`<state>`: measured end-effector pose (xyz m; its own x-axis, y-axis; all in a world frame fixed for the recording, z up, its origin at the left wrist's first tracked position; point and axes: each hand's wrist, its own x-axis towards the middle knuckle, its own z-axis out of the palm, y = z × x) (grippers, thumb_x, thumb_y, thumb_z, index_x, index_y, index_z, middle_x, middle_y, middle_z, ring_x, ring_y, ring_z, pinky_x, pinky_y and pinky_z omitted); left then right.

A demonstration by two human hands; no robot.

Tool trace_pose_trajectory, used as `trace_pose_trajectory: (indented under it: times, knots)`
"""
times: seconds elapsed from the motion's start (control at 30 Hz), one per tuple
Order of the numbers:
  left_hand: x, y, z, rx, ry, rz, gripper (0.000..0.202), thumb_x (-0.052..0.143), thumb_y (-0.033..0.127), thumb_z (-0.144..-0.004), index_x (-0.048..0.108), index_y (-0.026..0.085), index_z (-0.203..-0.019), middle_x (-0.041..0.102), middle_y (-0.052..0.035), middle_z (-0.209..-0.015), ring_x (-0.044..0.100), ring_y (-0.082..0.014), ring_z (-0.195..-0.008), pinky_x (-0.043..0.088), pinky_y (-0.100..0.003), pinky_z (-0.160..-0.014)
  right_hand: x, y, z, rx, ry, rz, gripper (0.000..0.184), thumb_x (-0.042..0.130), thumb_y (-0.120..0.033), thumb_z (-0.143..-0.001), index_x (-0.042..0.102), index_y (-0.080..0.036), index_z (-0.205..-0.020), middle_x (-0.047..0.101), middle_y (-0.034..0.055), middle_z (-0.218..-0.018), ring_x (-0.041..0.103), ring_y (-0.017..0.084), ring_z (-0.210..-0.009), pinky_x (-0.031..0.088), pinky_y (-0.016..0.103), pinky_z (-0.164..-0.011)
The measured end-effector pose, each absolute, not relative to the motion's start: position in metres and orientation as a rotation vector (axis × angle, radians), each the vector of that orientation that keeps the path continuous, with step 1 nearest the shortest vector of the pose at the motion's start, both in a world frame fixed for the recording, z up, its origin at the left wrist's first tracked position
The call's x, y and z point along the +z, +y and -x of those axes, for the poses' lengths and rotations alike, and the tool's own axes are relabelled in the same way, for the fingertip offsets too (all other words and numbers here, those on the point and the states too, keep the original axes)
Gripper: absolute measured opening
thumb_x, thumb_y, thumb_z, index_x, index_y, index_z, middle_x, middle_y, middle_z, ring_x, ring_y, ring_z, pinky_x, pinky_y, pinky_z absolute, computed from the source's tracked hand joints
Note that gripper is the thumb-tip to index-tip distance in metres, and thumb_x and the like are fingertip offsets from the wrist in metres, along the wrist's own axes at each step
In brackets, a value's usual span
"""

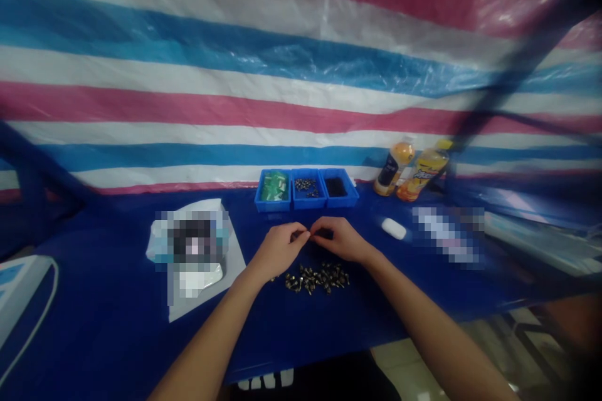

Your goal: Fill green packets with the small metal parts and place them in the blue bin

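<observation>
A striped sheet in red, white and blue hangs behind a dark blue table. Taking the hands as the centre of the dial, three blue bins stand side by side around 12 o'clock: the left bin holds green pieces, the middle bin small metal bits, the right bin something dark. The left hand and right hand meet at the centre, thumbs and forefingers bent so that the tips come together. Each grip is drawn into a pinch (whether a small piece sits between the tips, I cannot tell). Just below, at 6 o'clock, the metal parts lie in a loose, spread heap on the table, near both wrists. At 2 o'clock two bottles, one with a dark label and one with a yellow cap, lean in view near the sheet. A white case lies at 3 o'clock, and at 9 o'clock there is white paper with blurred-out items on it.
</observation>
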<state>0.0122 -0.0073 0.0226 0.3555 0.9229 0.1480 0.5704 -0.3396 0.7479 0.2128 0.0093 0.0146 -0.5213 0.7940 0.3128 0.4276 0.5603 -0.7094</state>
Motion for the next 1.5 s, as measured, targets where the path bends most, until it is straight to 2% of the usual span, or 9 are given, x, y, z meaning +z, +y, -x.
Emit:
trace_pose_trajectory:
  times: [0.17,0.27,0.4,0.6,0.73,0.97,1.2,1.37,1.5]
  knots:
    - [0.018,-0.004,-0.009,0.75,1.282,-2.016,0.02,0.051,0.029,-0.089,0.069,0.024,-0.097,0.073,-0.0019,-0.095,0.067,-0.0195,-0.087,0.047,-0.029,-0.077,0.014,0.01,-0.212,0.731,-2.159,1.01,0.013,0.06,-0.021,-0.086,0.068,-0.019,-0.095,0.07,0.0024,-0.089,0.061,0.014,-0.074,0.046,0.026,-0.069]
    - [0.014,-0.001,-0.005,0.743,1.353,-2.036,0.019,0.053,0.026,-0.086,0.068,0.025,-0.097,0.073,-0.0019,-0.097,0.067,-0.0202,-0.09,0.047,-0.029,-0.079,0.016,0.013,-0.219,0.634,-2.21,1.027,0.016,0.059,-0.02,-0.087,0.069,-0.02,-0.099,0.069,0.0043,-0.095,0.061,0.016,-0.083,0.045,0.03,-0.078]
    - [0.012,-0.002,-0.004,0.657,1.398,-2.132,0.018,0.054,0.024,-0.085,0.068,0.027,-0.095,0.072,-0.001,-0.094,0.067,-0.02,-0.088,0.046,-0.028,-0.075,0.013,0.016,-0.225,0.507,-2.461,1.025,0.021,0.067,-0.025,-0.083,0.071,-0.024,-0.103,0.065,0.0059,-0.105,0.057,0.021,-0.095,0.04,0.038,-0.089]
    - [0.014,-0.006,-0.008,0.537,1.456,-2.245,0.016,0.058,0.028,-0.082,0.07,0.026,-0.093,0.068,-0.0032,-0.092,0.063,-0.02,-0.082,0.041,-0.028,-0.067,0.005,0.015,-0.215,0.445,-2.472,1.122,0.011,0.061,-0.027,-0.089,0.071,-0.023,-0.091,0.064,0.0057,-0.102,0.051,0.02,-0.093,0.037,0.037,-0.087]
    - [0.015,-0.006,-0.008,0.521,1.435,-2.282,0.014,0.06,0.03,-0.082,0.069,0.027,-0.091,0.066,-0.0021,-0.093,0.062,-0.0198,-0.082,0.04,-0.028,-0.065,0.006,0.013,-0.213,0.45,-2.461,1.126,0.013,0.057,-0.027,-0.092,0.069,-0.021,-0.092,0.064,0.0054,-0.102,0.05,0.02,-0.094,0.036,0.037,-0.085]
    - [0.014,-0.008,-0.01,0.519,1.443,-2.308,0.01,0.057,0.03,-0.084,0.067,0.025,-0.084,0.066,-0.0019,-0.09,0.061,-0.0192,-0.08,0.038,-0.028,-0.065,0.006,0.012,-0.212,0.427,-2.497,1.101,0.011,0.061,-0.025,-0.088,0.069,-0.023,-0.095,0.062,0.0054,-0.106,0.049,0.021,-0.099,0.036,0.038,-0.086]
    - [0.015,-0.004,-0.012,0.754,1.416,-2.096,0.021,0.051,0.036,-0.089,0.068,0.022,-0.091,0.069,-0.0034,-0.091,0.062,-0.0193,-0.082,0.042,-0.029,-0.073,0.014,0.012,-0.21,0.514,-2.273,1.032,0.009,0.06,-0.025,-0.09,0.065,-0.02,-0.096,0.066,0.006,-0.101,0.056,0.019,-0.093,0.038,0.036,-0.087]
    - [0.023,-0.003,-0.012,0.818,1.316,-1.891,0.026,0.051,0.04,-0.089,0.069,0.021,-0.092,0.07,-0.0003,-0.085,0.062,-0.0175,-0.078,0.042,-0.028,-0.071,0.021,0.011,-0.21,0.51,-2.141,0.936,0.009,0.058,-0.025,-0.093,0.066,-0.02,-0.095,0.068,0.0054,-0.097,0.059,0.019,-0.093,0.038,0.036,-0.088]
    - [0.026,-0.005,-0.014,0.855,1.277,-1.814,0.03,0.05,0.043,-0.09,0.07,0.02,-0.089,0.07,-0.0002,-0.083,0.061,-0.0171,-0.076,0.041,-0.027,-0.069,0.021,0.011,-0.211,0.497,-2.123,0.983,0.013,0.056,-0.03,-0.094,0.065,-0.021,-0.091,0.069,0.0038,-0.09,0.058,0.018,-0.085,0.039,0.034,-0.082]
